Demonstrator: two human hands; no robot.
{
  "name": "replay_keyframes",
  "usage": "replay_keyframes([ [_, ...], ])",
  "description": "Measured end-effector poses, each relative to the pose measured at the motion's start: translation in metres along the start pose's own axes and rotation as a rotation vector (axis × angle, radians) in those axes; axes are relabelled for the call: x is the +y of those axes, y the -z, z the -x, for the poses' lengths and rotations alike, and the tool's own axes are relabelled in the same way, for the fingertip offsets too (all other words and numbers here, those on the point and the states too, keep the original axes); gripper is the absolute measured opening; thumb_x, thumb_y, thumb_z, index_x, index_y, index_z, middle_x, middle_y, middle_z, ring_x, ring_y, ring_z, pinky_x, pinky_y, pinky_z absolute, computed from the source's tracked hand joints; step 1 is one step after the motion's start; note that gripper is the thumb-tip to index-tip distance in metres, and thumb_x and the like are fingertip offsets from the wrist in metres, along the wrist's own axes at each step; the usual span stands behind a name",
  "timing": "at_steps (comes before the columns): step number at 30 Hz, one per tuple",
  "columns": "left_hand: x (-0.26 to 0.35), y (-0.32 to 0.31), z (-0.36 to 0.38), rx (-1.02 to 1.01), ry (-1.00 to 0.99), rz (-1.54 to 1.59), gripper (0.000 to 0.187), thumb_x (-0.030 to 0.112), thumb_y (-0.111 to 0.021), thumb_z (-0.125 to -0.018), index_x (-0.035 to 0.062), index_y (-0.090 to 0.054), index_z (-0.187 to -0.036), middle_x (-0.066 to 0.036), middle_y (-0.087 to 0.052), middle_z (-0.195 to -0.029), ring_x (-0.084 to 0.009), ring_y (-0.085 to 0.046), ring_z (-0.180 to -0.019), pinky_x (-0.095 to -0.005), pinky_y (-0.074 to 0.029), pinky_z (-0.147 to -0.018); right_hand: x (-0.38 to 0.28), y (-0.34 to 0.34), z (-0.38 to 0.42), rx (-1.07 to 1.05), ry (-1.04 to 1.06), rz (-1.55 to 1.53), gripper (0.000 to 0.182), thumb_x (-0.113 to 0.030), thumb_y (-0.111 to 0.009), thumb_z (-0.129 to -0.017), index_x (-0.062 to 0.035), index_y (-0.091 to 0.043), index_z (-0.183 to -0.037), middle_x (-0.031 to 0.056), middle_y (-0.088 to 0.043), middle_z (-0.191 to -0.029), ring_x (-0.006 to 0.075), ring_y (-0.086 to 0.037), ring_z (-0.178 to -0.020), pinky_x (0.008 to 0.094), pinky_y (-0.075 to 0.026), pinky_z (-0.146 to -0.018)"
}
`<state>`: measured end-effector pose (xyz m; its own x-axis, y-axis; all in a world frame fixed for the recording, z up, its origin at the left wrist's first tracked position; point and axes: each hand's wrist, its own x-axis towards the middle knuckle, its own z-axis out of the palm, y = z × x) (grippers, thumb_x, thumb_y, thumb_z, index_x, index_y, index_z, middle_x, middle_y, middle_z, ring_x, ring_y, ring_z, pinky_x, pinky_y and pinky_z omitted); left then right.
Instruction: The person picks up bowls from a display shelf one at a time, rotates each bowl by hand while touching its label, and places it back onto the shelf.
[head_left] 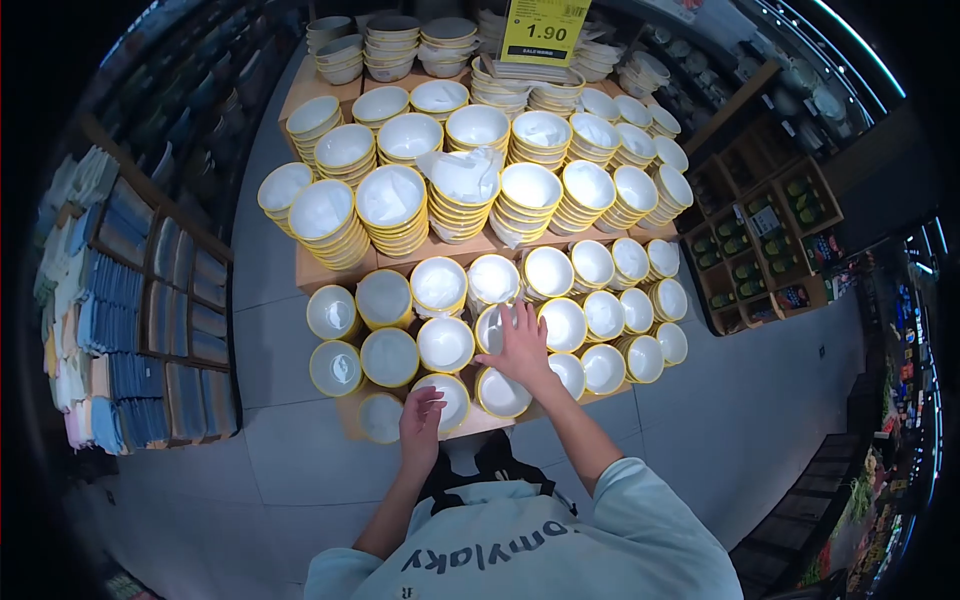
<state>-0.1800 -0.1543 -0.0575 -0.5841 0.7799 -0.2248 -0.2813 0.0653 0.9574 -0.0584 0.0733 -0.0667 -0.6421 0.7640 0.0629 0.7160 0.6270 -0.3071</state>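
Stacks of white bowls with yellow rims fill a stepped wooden display in front of me. My right hand (pixel 520 347) lies over a white bowl (pixel 490 335) on the lower step, fingers spread, touching or just above its rim. Below that hand is another bowl (pixel 503 394). At the front edge, my left hand (pixel 422 412) is beside a front-row bowl (pixel 448 396), its fingers loosely bent and apart with nothing seen in them. A further bowl (pixel 380 417) stands to its left. Whether either hand touches a bowl is hard to make out.
Taller bowl stacks (pixel 390 200) stand on the upper step, some with white wrapping paper (pixel 463 172). A yellow price sign (pixel 545 32) rises at the back. Shelves of folded towels (pixel 125 380) are left; a wooden rack of small goods (pixel 765 235) is right.
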Motion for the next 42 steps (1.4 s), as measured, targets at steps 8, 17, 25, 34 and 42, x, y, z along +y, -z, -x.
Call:
replay_keyframes([
  [8, -0.011, -0.072, 0.004, 0.128, -0.182, -0.115, 0.032, 0.007, -0.058, -0.100, 0.0021, -0.053, -0.131, -0.011, -0.065, -0.120, -0.0183, -0.062, -0.113, -0.0333, -0.049, -0.098, 0.006, 0.008, -0.009, -0.035, 0.028, -0.032, 0.112, -0.048, -0.091, -0.064, -0.0002, -0.037, -0.151, 0.0284, -0.041, -0.145, 0.0448, -0.041, -0.137, 0.0689, -0.025, -0.114],
  [17, 0.072, -0.153, -0.038, -0.023, -0.341, 0.144, 0.078, 0.011, -0.076, -0.087, 0.0062, -0.036, -0.154, -0.012, -0.043, -0.150, -0.0237, -0.046, -0.138, -0.0383, -0.043, -0.111, 0.023, 0.173, -0.010, -0.514, 0.075, -0.832, 0.071, -0.023, -0.082, -0.085, -0.0006, -0.049, -0.143, 0.0245, -0.048, -0.151, 0.0352, -0.048, -0.141, 0.0429, -0.041, -0.115],
  [25, 0.127, -0.246, -0.042, -0.133, -0.368, 0.264, 0.083, 0.019, -0.076, -0.088, 0.0059, -0.030, -0.157, -0.012, -0.048, -0.143, -0.0220, -0.049, -0.134, -0.0381, -0.042, -0.112, 0.078, 0.209, 0.019, 0.046, 0.241, -1.343, 0.017, -0.016, -0.070, -0.095, 0.0005, -0.066, -0.097, 0.0200, -0.066, -0.130, 0.0305, -0.061, -0.125, 0.0441, -0.040, -0.114],
  [34, 0.142, -0.292, -0.028, -0.224, -0.104, 0.484, 0.062, 0.019, -0.069, -0.094, 0.0041, -0.033, -0.142, -0.011, -0.045, -0.134, -0.0194, -0.050, -0.125, -0.0381, -0.046, -0.106, 0.116, 0.228, 0.041, 0.299, 0.248, -1.442, 0.019, -0.008, -0.072, -0.089, -0.0019, -0.056, -0.081, 0.0045, -0.055, -0.080, 0.0204, -0.054, -0.085, 0.0500, -0.039, -0.113],
  [42, 0.140, -0.306, -0.014, -0.130, -0.357, 0.076, 0.074, 0.020, -0.074, -0.091, 0.0012, -0.027, -0.144, -0.015, -0.040, -0.138, -0.0215, -0.045, -0.129, -0.0391, -0.041, -0.110, 0.105, 0.254, 0.049, 0.406, 0.171, -1.180, 0.026, -0.006, -0.075, -0.084, -0.0007, -0.052, -0.072, 0.0056, -0.053, -0.071, 0.0185, -0.052, -0.072, 0.0444, -0.048, -0.103],
])
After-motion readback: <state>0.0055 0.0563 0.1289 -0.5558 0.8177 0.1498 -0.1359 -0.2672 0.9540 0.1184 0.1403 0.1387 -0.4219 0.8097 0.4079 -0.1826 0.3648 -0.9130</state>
